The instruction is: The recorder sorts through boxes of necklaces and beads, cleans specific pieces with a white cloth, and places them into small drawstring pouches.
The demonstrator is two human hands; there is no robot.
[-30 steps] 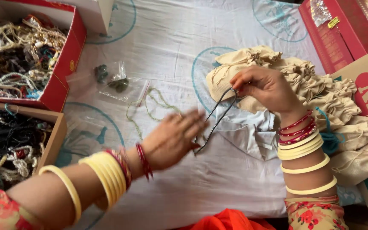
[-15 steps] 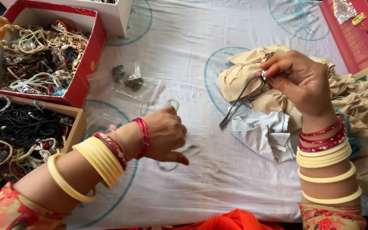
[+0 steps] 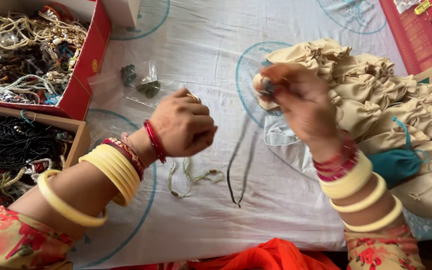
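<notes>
At centre of the frame, a dark cord [image 3: 243, 165] hanging from the right hand [image 3: 296, 102], its loop trailing down onto the white sheet [image 3: 286, 215] and ending near the lower middle. Right fingers pressed together on the cord's top end, up by the pile of beige pouches [image 3: 376, 95] at upper right; blurred, so the exact pinch hard to read. Left hand [image 3: 183, 125] curled into a loose fist just left of the cord, apart from it, holding nothing that shows; cannot tell whether anything sits inside the curl. Just below that hand, a thin pale green cord [image 3: 193, 177] lying slack on the sheet. Above it, a clear packet [image 3: 146, 85] with small dark pieces. At far left, 2 open boxes: a red box [image 3: 88, 65] of mixed pale beads and chains, and under it a brown box [image 3: 78, 142] of black strands. A teal pouch [image 3: 398, 162] tucked among the beige ones at right.

Judged from this: best to keep the pinch high and steady so both strands hang straight and free of the green cord, then bring the left hand in low on the loop to stop it swinging. Worth avoiding any drag across the sheet, likely to tangle the 2 cords.
</notes>
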